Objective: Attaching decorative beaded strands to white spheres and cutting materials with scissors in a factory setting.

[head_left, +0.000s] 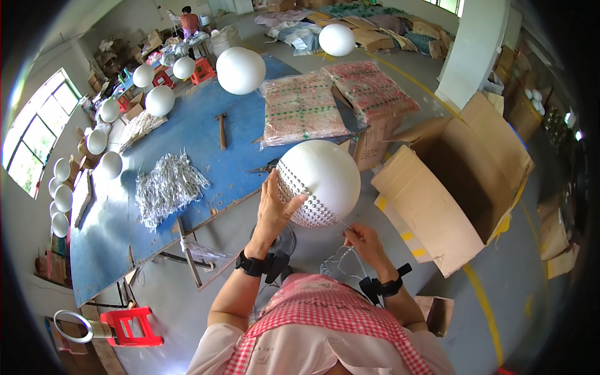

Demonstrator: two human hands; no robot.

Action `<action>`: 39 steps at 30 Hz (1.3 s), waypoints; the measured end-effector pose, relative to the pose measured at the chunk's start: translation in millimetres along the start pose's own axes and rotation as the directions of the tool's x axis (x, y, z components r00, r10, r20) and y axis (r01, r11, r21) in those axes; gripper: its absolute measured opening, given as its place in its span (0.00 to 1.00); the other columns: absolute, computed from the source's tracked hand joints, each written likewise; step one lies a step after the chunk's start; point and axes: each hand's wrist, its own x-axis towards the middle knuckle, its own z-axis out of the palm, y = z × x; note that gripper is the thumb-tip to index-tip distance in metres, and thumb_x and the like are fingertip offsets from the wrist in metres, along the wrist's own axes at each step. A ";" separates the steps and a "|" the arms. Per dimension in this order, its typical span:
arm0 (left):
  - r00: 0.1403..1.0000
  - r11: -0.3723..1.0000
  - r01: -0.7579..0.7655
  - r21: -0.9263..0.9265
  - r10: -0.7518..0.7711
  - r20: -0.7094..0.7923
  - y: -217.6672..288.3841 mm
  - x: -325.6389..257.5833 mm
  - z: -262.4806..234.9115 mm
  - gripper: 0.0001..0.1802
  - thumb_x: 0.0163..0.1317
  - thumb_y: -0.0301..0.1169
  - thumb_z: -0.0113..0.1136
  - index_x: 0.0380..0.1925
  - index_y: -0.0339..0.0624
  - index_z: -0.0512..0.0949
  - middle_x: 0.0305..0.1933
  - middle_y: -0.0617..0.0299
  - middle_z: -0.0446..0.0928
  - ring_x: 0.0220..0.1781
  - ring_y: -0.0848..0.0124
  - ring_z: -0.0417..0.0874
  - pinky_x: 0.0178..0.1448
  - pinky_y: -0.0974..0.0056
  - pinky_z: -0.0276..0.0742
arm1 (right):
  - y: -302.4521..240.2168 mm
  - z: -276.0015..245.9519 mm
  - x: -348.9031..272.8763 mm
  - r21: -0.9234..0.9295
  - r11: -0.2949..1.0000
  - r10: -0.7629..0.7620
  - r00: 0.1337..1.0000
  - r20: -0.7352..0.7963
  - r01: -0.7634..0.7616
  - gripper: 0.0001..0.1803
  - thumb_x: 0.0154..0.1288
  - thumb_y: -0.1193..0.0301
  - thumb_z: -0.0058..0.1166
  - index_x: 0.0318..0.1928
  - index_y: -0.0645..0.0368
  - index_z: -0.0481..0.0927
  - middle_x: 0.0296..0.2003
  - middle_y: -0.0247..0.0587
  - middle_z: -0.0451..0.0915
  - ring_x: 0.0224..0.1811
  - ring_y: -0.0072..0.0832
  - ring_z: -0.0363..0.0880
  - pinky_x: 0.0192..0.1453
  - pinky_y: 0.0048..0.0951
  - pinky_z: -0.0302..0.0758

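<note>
A large white ball (325, 178) is in front of me above the table's near edge. Rows of small silver beads (309, 203) cover its lower left part. My left hand (275, 209) is pressed against the ball's left side, thumb over the beaded rows and fingers around the edge. Below the ball on its right, my right hand (367, 242) pinches a thin silver bead string (345, 255). That string runs up toward the ball's underside and also hangs down in loops by my apron.
A blue table (206, 169) carries a hammer (222, 131), a pile of silver strands (167, 187), pliers (262, 167) and wrapped packs (300, 106). More white balls (240, 70) stand around its far and left sides. An open carton (450, 181) is at right, a red stool (131, 326) lower left.
</note>
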 end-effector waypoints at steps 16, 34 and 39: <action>0.984 0.989 0.119 -0.091 -0.130 -0.124 8.6 1.7 7.4 0.53 0.53 0.58 0.64 0.65 0.28 0.56 0.60 0.34 0.67 0.63 0.47 0.70 0.63 0.53 0.68 | -46.9 -2.7 -22.7 0.397 0.908 -0.134 0.990 -0.033 0.136 0.09 0.67 0.74 0.51 0.34 0.67 0.81 0.26 0.35 0.79 0.29 0.16 0.75 0.35 0.18 0.72; 0.986 0.994 0.110 -0.015 -0.111 -0.121 8.0 0.7 11.4 0.50 0.57 0.57 0.60 0.65 0.29 0.55 0.60 0.35 0.66 0.63 0.47 0.69 0.63 0.53 0.67 | -54.5 0.2 -36.9 0.358 0.838 -0.351 0.909 -0.225 0.412 0.05 0.65 0.75 0.55 0.32 0.63 0.79 0.25 0.28 0.75 0.28 0.13 0.70 0.31 0.16 0.65; 0.982 0.990 0.127 -0.055 -0.134 -0.137 9.7 1.5 11.0 0.46 0.58 0.55 0.61 0.63 0.30 0.58 0.58 0.37 0.68 0.60 0.47 0.71 0.61 0.52 0.68 | -41.0 1.0 -29.2 0.248 0.925 -0.230 0.943 -0.240 0.289 0.05 0.63 0.73 0.59 0.32 0.63 0.80 0.22 0.28 0.76 0.25 0.12 0.71 0.29 0.17 0.66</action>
